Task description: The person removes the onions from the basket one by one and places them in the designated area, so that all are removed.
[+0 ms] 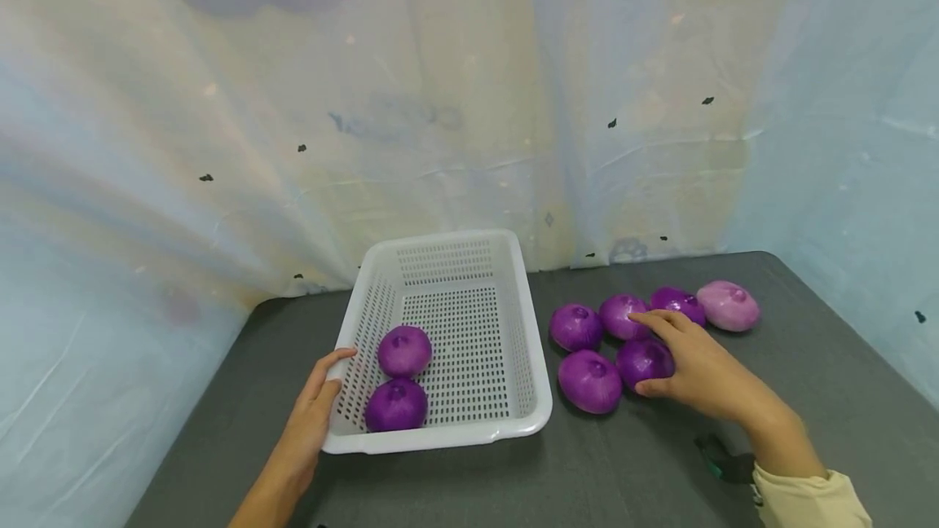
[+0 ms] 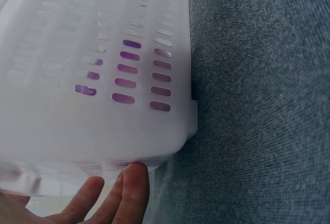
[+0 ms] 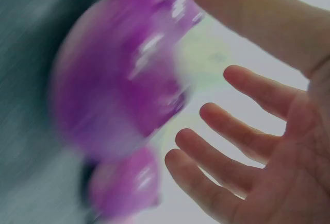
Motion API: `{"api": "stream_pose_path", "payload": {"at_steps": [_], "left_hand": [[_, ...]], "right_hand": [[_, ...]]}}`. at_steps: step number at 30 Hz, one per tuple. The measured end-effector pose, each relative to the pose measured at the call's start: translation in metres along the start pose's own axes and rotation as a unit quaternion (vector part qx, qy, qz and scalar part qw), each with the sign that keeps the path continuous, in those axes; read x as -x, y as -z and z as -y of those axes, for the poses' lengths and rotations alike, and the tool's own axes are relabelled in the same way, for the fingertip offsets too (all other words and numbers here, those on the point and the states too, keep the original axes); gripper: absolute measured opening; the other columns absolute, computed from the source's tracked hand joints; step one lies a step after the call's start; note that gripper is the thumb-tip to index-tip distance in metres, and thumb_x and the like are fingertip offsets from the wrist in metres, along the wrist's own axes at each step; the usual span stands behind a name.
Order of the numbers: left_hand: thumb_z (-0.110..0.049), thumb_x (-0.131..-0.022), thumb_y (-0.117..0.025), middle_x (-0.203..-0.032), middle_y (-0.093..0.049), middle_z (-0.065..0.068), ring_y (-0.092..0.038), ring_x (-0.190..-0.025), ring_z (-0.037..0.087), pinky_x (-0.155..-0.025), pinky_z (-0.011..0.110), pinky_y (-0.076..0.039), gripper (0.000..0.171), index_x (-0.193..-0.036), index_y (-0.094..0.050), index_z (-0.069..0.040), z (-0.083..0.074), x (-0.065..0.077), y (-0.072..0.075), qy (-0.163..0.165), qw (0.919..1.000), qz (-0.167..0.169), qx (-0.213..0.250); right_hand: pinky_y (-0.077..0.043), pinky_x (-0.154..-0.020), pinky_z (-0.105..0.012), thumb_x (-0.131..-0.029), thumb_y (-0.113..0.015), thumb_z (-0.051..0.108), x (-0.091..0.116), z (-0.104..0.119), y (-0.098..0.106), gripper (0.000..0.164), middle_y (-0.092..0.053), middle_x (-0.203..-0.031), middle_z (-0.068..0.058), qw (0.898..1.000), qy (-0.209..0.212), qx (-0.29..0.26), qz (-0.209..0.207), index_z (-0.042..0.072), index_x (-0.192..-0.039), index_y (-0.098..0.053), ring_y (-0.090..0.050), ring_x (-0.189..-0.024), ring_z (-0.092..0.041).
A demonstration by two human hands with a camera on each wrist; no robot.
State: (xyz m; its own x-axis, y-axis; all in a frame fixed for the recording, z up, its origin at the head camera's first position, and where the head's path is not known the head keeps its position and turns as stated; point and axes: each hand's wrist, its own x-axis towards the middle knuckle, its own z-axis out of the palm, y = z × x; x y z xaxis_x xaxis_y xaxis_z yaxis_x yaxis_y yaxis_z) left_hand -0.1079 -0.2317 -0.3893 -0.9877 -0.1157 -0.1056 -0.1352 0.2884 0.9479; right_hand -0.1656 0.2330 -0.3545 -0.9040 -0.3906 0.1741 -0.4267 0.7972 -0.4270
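Observation:
A white perforated plastic basket (image 1: 528,332) stands mid-table with two purple onions (image 1: 405,351) inside, at its near left side. My left hand (image 1: 311,410) holds the basket's left rim; in the left wrist view its fingers (image 2: 135,193) are at the basket's edge and purple shows through the slots. To the right lie several more onions, in two loose rows. Over the nearer row's right-hand onion (image 1: 644,363) hovers my right hand (image 1: 697,365), thumb and fingers spread around it. The right wrist view has that hand (image 3: 258,152) with fingers apart beside a blurred onion (image 3: 118,80).
A paler pink onion (image 1: 728,305) sits at the far right end of the back row. Another onion (image 1: 590,381) lies between the basket and my right hand. A patterned curtain (image 1: 455,104) hangs behind the dark grey table (image 1: 587,479).

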Motion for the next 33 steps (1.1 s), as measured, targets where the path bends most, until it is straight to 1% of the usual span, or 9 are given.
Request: {"api": "stream_pose_path", "payload": {"at_steps": [2,5,10,14,18,21,24,29,33], "left_hand": [[-0.018,-0.102,-0.022,-0.152,-0.028,0.010,-0.043,-0.126,0.034,-0.084,0.035,-0.045,0.043,-0.142,-0.032,-0.029,-0.001,0.000,0.000,0.000,1.0000,0.002,-0.001],[-0.018,-0.102,-0.022,-0.152,-0.027,0.009,-0.042,-0.127,0.034,-0.085,0.035,-0.044,0.043,-0.142,-0.032,-0.029,-0.001,0.001,0.000,0.000,1.0000,0.002,-0.002],[-0.018,-0.102,-0.022,-0.151,-0.028,0.009,-0.044,-0.123,0.034,-0.083,0.035,-0.045,0.043,-0.142,-0.032,-0.031,-0.002,0.002,0.000,0.000,1.0000,0.001,0.001],[-0.018,-0.103,-0.022,-0.150,-0.030,0.010,-0.046,-0.121,0.034,-0.081,0.035,-0.046,0.042,-0.142,-0.033,-0.031,-0.002,0.002,0.001,-0.004,1.0000,0.002,0.003],[-0.019,-0.102,-0.023,-0.149,-0.030,0.011,-0.046,-0.121,0.034,-0.081,0.035,-0.045,0.042,-0.142,-0.033,-0.031,0.001,0.002,0.001,-0.002,1.0000,0.001,0.002],[-0.019,-0.102,-0.023,-0.149,-0.031,0.010,-0.046,-0.121,0.034,-0.081,0.035,-0.045,0.042,-0.142,-0.033,-0.031,0.003,0.003,0.001,0.002,1.0000,0.001,0.006],[-0.019,-0.102,-0.023,-0.148,-0.032,0.012,-0.047,-0.120,0.034,-0.081,0.035,-0.046,0.042,-0.142,-0.033,-0.030,0.004,0.004,0.000,0.002,1.0000,0.002,0.009],[-0.018,-0.102,-0.024,-0.148,-0.031,0.012,-0.047,-0.120,0.034,-0.082,0.035,-0.046,0.042,-0.141,-0.033,-0.029,0.004,0.005,-0.002,0.000,0.9999,0.004,0.014],[-0.018,-0.102,-0.023,-0.148,-0.031,0.011,-0.047,-0.120,0.033,-0.082,0.034,-0.046,0.042,-0.141,-0.033,-0.029,0.003,0.005,-0.001,0.001,0.9999,0.003,0.013]], "right_hand": [[-0.039,-0.096,-0.060,-0.069,-0.083,0.032,-0.007,0.016,0.002,0.082,-0.043,-0.137,-0.021,1.000,0.026,-0.002,-0.011,0.012,-0.139,-0.045,-0.044,-0.125,-0.042],[-0.040,-0.099,-0.057,-0.072,-0.081,0.036,-0.023,0.047,0.007,0.079,-0.043,-0.141,-0.012,0.998,0.058,-0.008,-0.005,0.018,-0.140,-0.044,-0.044,-0.129,-0.035],[-0.037,-0.103,-0.054,-0.076,-0.076,0.043,-0.058,0.107,0.016,0.076,-0.039,-0.147,0.002,0.993,0.102,-0.037,0.045,0.030,-0.142,-0.040,-0.039,-0.135,-0.027],[-0.036,-0.107,-0.048,-0.078,-0.074,0.044,-0.096,0.145,0.007,0.073,-0.040,-0.147,0.004,0.978,0.166,-0.060,0.107,0.031,-0.142,-0.041,-0.039,-0.136,-0.020],[-0.034,-0.111,-0.040,-0.079,-0.074,0.042,-0.136,0.171,-0.023,0.072,-0.042,-0.147,0.005,0.959,0.218,-0.055,0.169,0.029,-0.142,-0.042,-0.038,-0.138,-0.015],[-0.033,-0.112,-0.037,-0.078,-0.076,0.041,-0.160,0.183,-0.048,0.075,-0.042,-0.148,0.006,0.953,0.221,-0.044,0.204,0.028,-0.143,-0.041,-0.038,-0.138,-0.016],[-0.035,-0.111,-0.038,-0.074,-0.079,0.039,-0.174,0.188,-0.071,0.079,-0.042,-0.149,0.007,0.952,0.206,-0.052,0.222,0.029,-0.143,-0.041,-0.039,-0.138,-0.018],[-0.032,-0.112,-0.041,-0.068,-0.083,0.037,-0.185,0.183,-0.103,0.085,-0.041,-0.150,0.008,0.951,0.168,-0.080,0.245,0.034,-0.142,-0.042,-0.035,-0.141,-0.017],[-0.028,-0.115,-0.041,-0.066,-0.084,0.037,-0.188,0.179,-0.118,0.088,-0.038,-0.151,0.008,0.951,0.158,-0.075,0.254,0.035,-0.143,-0.040,-0.031,-0.143,-0.017]]}}
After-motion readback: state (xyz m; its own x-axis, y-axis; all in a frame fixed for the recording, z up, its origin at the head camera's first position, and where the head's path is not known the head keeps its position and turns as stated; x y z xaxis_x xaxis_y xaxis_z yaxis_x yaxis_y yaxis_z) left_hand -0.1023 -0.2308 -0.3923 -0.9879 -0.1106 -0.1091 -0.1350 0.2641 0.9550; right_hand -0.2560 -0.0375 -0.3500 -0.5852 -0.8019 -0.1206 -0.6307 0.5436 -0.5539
